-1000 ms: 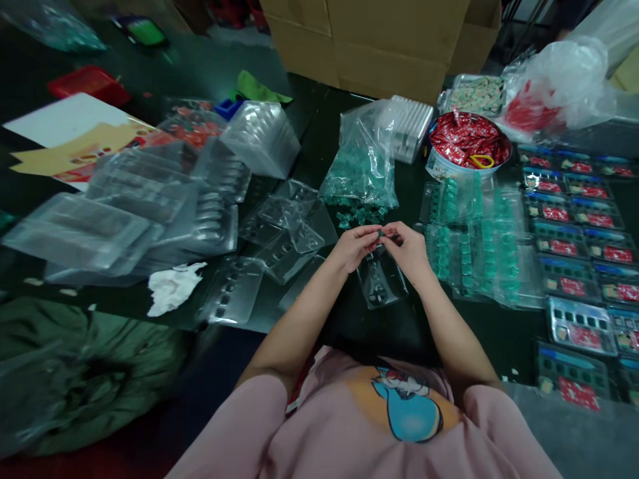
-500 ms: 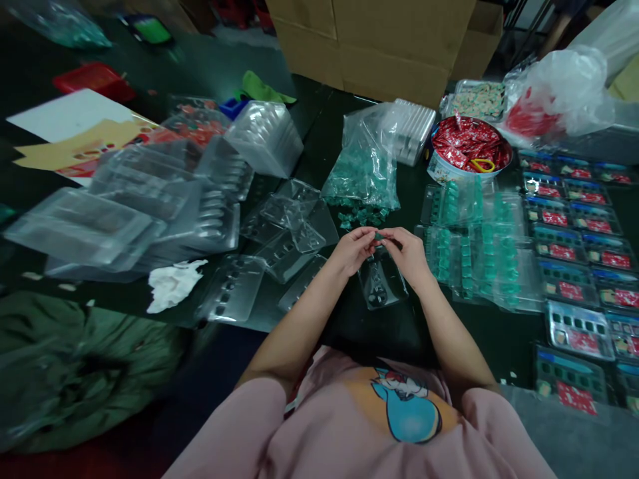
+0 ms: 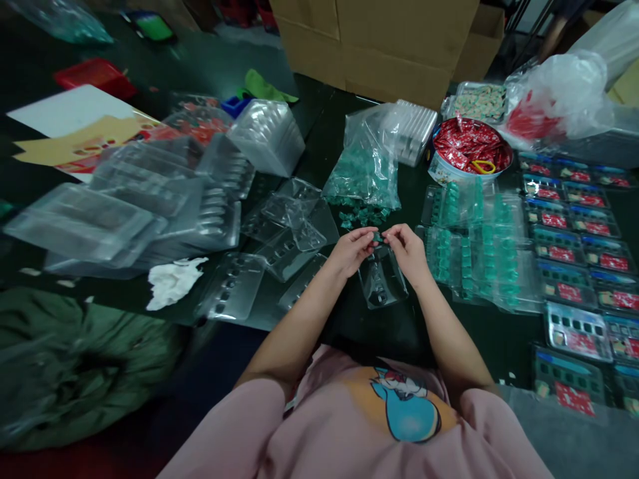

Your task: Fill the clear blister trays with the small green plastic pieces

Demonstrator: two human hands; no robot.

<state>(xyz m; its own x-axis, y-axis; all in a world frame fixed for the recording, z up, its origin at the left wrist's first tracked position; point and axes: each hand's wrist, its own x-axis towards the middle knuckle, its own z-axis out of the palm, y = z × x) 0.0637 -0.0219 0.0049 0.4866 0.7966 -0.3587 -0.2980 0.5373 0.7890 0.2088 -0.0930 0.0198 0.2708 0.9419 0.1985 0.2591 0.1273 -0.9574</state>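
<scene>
The left hand (image 3: 353,249) and right hand (image 3: 408,251) pinched a small green piece (image 3: 378,237) between their fingertips, probably to steady it, near the far end of a clear tray (image 3: 382,286). Loose green pieces (image 3: 362,217) lay just beyond, seemingly for easy reach.

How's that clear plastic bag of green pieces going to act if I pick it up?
The clear bag will probably sag, since its film looks thin and creased. Its weight likely sits low, as the green pieces bunch toward its near end. It may spill: loose pieces lie right by that end, though I can't tell whether it's open.
</scene>
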